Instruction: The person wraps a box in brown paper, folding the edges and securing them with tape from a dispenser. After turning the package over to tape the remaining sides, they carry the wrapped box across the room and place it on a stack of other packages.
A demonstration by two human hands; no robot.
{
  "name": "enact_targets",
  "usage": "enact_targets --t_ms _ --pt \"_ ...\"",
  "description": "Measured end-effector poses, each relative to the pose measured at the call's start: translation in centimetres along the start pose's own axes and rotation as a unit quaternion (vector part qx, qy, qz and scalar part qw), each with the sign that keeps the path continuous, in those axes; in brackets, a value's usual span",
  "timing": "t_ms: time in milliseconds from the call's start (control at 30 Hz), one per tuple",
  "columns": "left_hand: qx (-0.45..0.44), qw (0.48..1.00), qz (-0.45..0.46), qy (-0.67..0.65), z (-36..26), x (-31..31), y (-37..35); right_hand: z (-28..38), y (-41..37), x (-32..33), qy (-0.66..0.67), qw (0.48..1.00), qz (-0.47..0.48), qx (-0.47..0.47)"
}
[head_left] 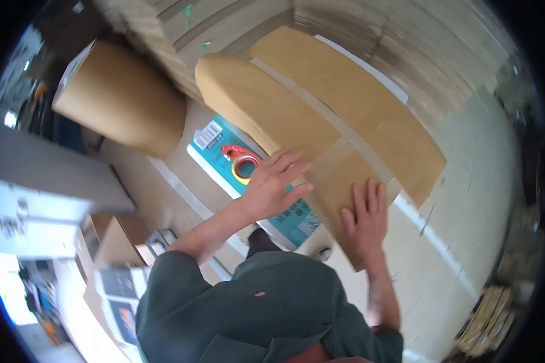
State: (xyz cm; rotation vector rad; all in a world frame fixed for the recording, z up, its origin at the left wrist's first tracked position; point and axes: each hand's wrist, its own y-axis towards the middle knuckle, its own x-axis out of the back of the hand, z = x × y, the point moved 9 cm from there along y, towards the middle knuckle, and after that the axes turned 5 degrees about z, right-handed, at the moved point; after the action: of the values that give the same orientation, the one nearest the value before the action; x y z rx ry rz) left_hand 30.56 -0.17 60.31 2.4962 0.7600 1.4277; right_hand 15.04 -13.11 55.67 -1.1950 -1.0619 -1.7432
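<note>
Brown kraft paper (369,115) lies spread over the work surface, with a folded-over part (266,100) along its near side. Clear tape (345,160) crosses the fold. My left hand (275,184) is at the near edge of the folded paper, fingers spread, holding nothing. Flat on the paper near its right end rests my right hand (367,221), its fingers apart. Left of the paper, a red tape dispenser (231,151) with a yellow-rimmed roll (244,169) sits on a teal and white package (215,158).
A large roll of brown paper (124,100) stands at the upper left. Stacked cardboard (406,45) lines the far side. An open cardboard box (120,242) is at the lower left. Bundled flat pieces (485,320) lie at the lower right.
</note>
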Motion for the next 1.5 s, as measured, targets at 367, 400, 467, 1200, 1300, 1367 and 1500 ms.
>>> enact_targets --t_ms 367,400,467,1200,1300,1367,1500 --pt "0.113 0.97 0.087 0.197 -2.7 -13.0 6.3 -11.9 -0.5 5.2 0.276 0.958 0.042 0.06" --pt "0.114 0.968 0.097 0.201 -2.6 -12.9 6.3 -13.9 0.5 6.4 0.253 0.966 0.0 0.053" --pt "0.108 0.967 0.113 0.199 -2.6 -12.7 6.1 -17.8 2.6 7.4 0.213 0.977 -0.023 0.013" --pt "0.408 0.858 0.051 0.309 7.2 -11.6 15.4 -27.5 20.5 -3.6 0.226 0.942 0.242 0.051" --pt "0.453 0.836 0.024 0.309 9.9 -10.1 16.9 -28.2 21.1 -4.0 0.225 0.944 0.234 0.06" --pt "0.491 0.816 0.024 0.303 11.3 -9.6 17.1 -28.4 21.0 -4.6 0.242 0.943 0.215 0.076" --pt "0.46 0.82 -0.033 0.339 12.3 -10.0 16.8 -28.7 21.0 -4.9 0.247 0.936 0.244 0.065"
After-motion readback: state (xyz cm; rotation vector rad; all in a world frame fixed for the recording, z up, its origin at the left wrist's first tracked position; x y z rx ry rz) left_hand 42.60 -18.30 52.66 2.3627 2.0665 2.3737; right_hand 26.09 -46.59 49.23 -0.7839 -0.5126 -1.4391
